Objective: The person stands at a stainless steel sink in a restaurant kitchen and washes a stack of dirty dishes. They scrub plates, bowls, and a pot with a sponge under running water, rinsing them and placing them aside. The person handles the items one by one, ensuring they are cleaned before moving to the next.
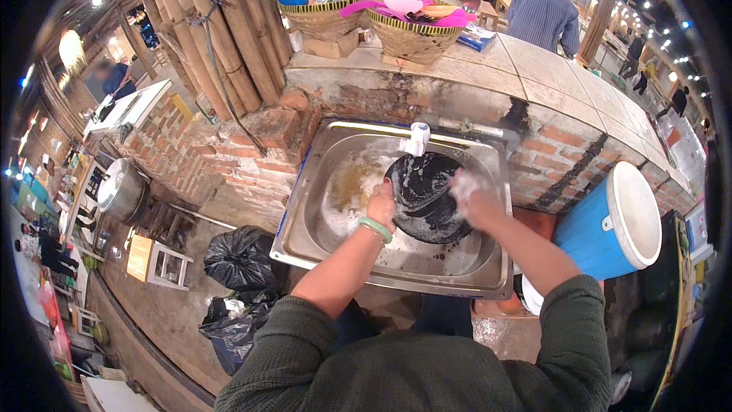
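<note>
A round black pan or bowl (432,197), streaked with suds, lies in the stainless steel sink (366,268) below a white tap (417,138). My left hand (382,206), with a pale green bangle at the wrist, grips its left rim. At the upper right of the black vessel is my right hand (476,200), blurred, closed on a foamy pinkish scrubber or cloth (464,184). Foam and brownish water cover part of the basin's left side.
A blue bucket with a white rim (606,229) stands right of the sink. Black garbage bags (243,260) lie to the left. Woven baskets (414,37) of colourful plastic utensils stand on the tiled ledge (486,66) above the brick wall. A person in a striped shirt (543,17) is beyond it.
</note>
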### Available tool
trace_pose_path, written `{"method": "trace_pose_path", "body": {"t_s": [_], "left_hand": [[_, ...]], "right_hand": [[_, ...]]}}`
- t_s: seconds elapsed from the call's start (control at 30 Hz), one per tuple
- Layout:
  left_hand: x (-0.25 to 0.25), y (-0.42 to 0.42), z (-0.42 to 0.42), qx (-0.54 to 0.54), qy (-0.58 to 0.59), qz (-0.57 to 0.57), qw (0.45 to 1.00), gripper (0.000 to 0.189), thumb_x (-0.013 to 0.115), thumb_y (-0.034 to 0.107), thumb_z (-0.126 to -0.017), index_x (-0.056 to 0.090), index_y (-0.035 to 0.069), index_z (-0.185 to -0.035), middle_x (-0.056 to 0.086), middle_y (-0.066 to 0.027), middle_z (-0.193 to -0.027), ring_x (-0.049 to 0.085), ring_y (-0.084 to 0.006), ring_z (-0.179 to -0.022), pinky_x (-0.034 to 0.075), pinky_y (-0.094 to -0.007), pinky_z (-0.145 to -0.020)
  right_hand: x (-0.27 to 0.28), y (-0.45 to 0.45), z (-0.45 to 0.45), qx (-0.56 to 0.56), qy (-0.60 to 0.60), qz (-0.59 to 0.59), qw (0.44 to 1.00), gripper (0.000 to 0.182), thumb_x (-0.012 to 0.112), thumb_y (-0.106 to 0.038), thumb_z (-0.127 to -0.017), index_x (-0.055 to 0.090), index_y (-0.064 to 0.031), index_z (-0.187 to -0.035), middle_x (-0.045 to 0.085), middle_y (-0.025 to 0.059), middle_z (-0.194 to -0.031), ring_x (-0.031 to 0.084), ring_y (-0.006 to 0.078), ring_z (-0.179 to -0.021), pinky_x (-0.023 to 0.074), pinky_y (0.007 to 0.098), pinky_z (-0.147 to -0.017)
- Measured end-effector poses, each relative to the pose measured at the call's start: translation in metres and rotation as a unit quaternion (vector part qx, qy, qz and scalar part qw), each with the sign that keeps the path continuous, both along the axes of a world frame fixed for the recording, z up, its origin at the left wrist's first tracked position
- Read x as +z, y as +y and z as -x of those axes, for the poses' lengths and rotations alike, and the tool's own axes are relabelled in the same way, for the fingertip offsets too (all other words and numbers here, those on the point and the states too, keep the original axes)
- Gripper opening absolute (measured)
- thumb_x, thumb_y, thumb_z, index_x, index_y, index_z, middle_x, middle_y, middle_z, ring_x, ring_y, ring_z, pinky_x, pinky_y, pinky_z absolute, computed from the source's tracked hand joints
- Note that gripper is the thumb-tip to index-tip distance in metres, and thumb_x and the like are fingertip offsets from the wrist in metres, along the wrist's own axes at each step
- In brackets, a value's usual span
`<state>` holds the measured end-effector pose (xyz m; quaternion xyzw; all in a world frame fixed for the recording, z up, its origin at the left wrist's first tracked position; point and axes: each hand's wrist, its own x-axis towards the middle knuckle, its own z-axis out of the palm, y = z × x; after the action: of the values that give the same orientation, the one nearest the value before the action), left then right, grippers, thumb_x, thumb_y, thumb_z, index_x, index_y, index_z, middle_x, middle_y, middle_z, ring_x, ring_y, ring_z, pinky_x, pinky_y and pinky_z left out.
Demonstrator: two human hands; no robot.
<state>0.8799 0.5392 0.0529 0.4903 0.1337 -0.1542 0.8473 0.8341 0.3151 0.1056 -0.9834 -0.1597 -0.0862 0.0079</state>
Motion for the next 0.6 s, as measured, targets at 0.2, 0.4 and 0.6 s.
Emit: {"method": "trace_pose_path", "body": {"t_s": [0.2, 0.4, 0.6], "left_hand": [[0.034, -0.009, 0.02, -0.073, 0.016, 0.0, 0.997, 0.061, 0.04, 0.052, -0.085, 0.042, 0.002, -0.119, 0.055, -0.0099, -0.106, 0.054, -0.0218, -0.093, 0.043, -0.0373, -0.083], [0.044, 0.0, 0.018, -0.08, 0.061, 0.085, 0.991, 0.043, 0.042, 0.041, -0.088, 0.044, 0.005, -0.111, 0.057, -0.0112, -0.099, 0.056, -0.022, -0.092, 0.045, -0.0357, -0.082], [0.07, -0.005, 0.015, -0.163, 0.034, 0.085, 0.982, 0.05, 0.041, 0.041, -0.087, 0.038, 0.002, -0.118, 0.043, -0.0187, -0.118, 0.05, -0.0299, -0.102, 0.045, -0.0413, -0.083]], "right_hand": [[0.003, 0.065, -0.048, -0.01, 0.012, -0.052, 0.999, 0.044, 0.045, -0.022, -0.08, 0.043, -0.0065, -0.121, 0.035, 0.0168, -0.13, 0.032, 0.0359, -0.119, 0.0283, 0.0411, -0.098], [0.037, 0.088, 0.034, 0.138, 0.112, -0.03, 0.984, 0.058, 0.05, -0.013, -0.076, 0.031, -0.0061, -0.13, 0.025, 0.0133, -0.137, 0.03, 0.0349, -0.122, 0.0284, 0.0402, -0.099], [0.104, 0.015, 0.039, 0.179, -0.007, -0.096, 0.979, 0.035, 0.059, -0.021, -0.075, 0.054, -0.0119, -0.108, 0.055, 0.009, -0.101, 0.055, 0.0286, -0.091, 0.0457, 0.0365, -0.076]]}}
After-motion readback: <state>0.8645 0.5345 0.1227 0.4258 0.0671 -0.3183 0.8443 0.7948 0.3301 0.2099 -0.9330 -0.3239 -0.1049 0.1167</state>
